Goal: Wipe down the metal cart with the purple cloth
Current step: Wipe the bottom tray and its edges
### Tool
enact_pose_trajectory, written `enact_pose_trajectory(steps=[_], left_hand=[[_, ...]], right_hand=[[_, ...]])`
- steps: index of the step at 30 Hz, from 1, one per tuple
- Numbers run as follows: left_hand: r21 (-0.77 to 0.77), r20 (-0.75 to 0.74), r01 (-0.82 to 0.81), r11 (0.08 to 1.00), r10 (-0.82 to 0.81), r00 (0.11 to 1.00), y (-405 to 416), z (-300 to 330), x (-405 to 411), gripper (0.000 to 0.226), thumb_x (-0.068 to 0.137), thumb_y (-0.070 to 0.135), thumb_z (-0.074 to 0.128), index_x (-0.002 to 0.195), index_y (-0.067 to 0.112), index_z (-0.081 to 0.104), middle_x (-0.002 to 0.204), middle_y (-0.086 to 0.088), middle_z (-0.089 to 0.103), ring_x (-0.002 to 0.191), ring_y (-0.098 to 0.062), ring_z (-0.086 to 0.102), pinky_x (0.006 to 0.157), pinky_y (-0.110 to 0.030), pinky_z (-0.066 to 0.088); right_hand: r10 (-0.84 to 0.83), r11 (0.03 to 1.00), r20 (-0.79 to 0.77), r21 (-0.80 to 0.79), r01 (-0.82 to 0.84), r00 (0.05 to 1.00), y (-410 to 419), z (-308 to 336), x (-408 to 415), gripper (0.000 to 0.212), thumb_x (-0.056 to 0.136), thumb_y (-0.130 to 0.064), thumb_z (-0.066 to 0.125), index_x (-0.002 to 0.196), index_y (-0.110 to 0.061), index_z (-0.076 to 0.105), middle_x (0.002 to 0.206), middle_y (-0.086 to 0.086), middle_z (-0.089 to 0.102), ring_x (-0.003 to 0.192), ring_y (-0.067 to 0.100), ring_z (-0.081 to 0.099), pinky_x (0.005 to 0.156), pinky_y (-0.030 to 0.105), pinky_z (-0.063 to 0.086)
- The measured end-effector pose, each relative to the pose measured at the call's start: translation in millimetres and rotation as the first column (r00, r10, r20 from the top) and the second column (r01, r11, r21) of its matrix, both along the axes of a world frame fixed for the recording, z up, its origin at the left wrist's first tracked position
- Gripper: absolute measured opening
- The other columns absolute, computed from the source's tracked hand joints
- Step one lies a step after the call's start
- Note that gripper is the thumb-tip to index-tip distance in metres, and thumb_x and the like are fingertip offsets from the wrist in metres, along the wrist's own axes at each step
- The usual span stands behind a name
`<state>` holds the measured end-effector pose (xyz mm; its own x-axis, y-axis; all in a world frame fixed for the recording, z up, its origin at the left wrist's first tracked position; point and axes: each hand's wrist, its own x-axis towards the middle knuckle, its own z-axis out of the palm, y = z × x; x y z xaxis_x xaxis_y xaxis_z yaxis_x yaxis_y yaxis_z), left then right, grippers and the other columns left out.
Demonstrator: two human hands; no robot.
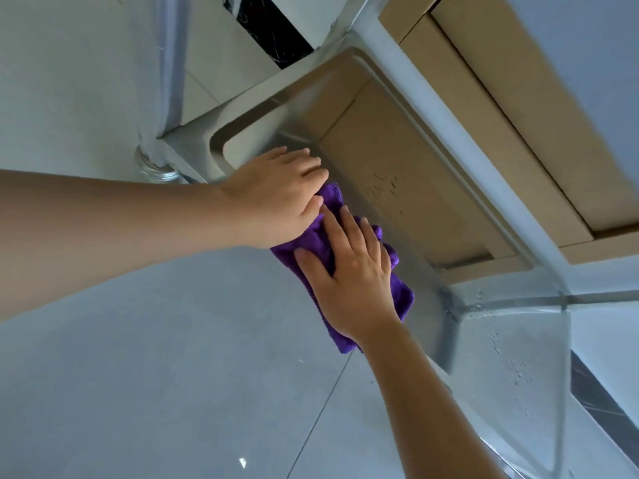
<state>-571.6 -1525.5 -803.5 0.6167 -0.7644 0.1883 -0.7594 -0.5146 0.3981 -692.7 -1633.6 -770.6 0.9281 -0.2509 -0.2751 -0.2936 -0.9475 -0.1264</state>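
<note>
The metal cart (pixel 249 133) is seen from close above, its shiny tray shelf running from upper left to lower right. A purple cloth (pixel 403 295) lies over the tray's near rim. My right hand (pixel 352 271) lies flat on the cloth with fingers spread and straight, pressing it against the metal. My left hand (pixel 276 195) rests at the cloth's upper end, fingers extended along the tray's edge, fingertips touching the cloth. Most of the cloth is hidden under both hands.
A cart post with a round foot (pixel 155 164) stands at left. Water droplets sit on the lower shelf part (pixel 511 357) at right. Beige cabinet fronts (pixel 501 115) lie beyond the cart. Grey tiled floor (pixel 155 375) fills the lower left.
</note>
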Motion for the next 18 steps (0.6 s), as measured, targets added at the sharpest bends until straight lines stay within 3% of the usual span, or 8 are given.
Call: enact_pose_trajectory(steps=[3, 6, 12, 16, 18], left_hand=[[0.003, -0.074, -0.100, 0.995, 0.100, 0.992, -4, 0, -3, 0.078, 0.085, 0.047, 0.006, 0.139, 0.000, 0.038, 0.146, -0.018, 0.037, 0.139, -0.030, 0.026, 0.113, -0.039, 0.019], [0.030, 0.032, -0.090, 0.996, 0.089, 0.996, -4, -3, -8, 0.079, 0.086, 0.048, 0.006, 0.143, -0.002, 0.028, 0.147, -0.020, 0.034, 0.139, -0.032, 0.026, 0.113, -0.041, 0.019], [0.198, 0.055, -0.149, 0.969, 0.140, 0.989, -6, -1, -10, 0.075, 0.085, 0.045, 0.007, 0.148, 0.005, -0.003, 0.157, -0.016, -0.003, 0.145, -0.027, -0.002, 0.115, -0.035, -0.002], [0.294, 0.049, -0.137, 0.946, 0.128, 0.991, -8, -1, -9, 0.065, 0.095, 0.042, 0.009, 0.148, 0.007, -0.004, 0.157, -0.015, -0.007, 0.144, -0.027, -0.006, 0.115, -0.036, -0.005], [0.289, 0.049, -0.142, 0.947, 0.133, 0.990, -6, 0, -9, 0.068, 0.091, 0.042, 0.004, 0.149, 0.007, -0.001, 0.157, -0.015, -0.005, 0.144, -0.027, -0.006, 0.116, -0.036, -0.003]], right_hand=[[0.025, 1.000, 0.020, 0.005, -0.025, 0.999, -19, -2, 26, 0.061, 0.093, -0.058, 0.028, 0.148, -0.041, 0.009, 0.158, -0.010, 0.005, 0.146, 0.016, -0.004, 0.116, 0.039, -0.005], [0.010, 1.000, 0.036, 0.002, -0.010, 0.999, -37, -6, 56, 0.057, 0.095, -0.053, 0.029, 0.147, -0.043, 0.009, 0.159, -0.009, 0.006, 0.146, 0.017, -0.004, 0.117, 0.041, -0.003], [-0.057, 0.997, 0.093, -0.045, 0.062, 0.994, -74, -13, 116, 0.060, 0.094, -0.055, 0.031, 0.149, -0.037, 0.015, 0.158, -0.006, 0.010, 0.146, 0.020, 0.004, 0.116, 0.044, 0.004], [-0.168, 0.984, 0.130, -0.031, 0.173, 0.977, -101, -15, 143, 0.063, 0.092, -0.060, 0.033, 0.148, -0.035, 0.018, 0.158, -0.005, 0.015, 0.144, 0.024, 0.010, 0.115, 0.048, 0.009], [-0.225, 0.973, 0.146, -0.015, 0.229, 0.963, -115, -15, 151, 0.065, 0.091, -0.060, 0.033, 0.148, -0.034, 0.019, 0.157, -0.005, 0.018, 0.143, 0.025, 0.014, 0.114, 0.050, 0.011]])
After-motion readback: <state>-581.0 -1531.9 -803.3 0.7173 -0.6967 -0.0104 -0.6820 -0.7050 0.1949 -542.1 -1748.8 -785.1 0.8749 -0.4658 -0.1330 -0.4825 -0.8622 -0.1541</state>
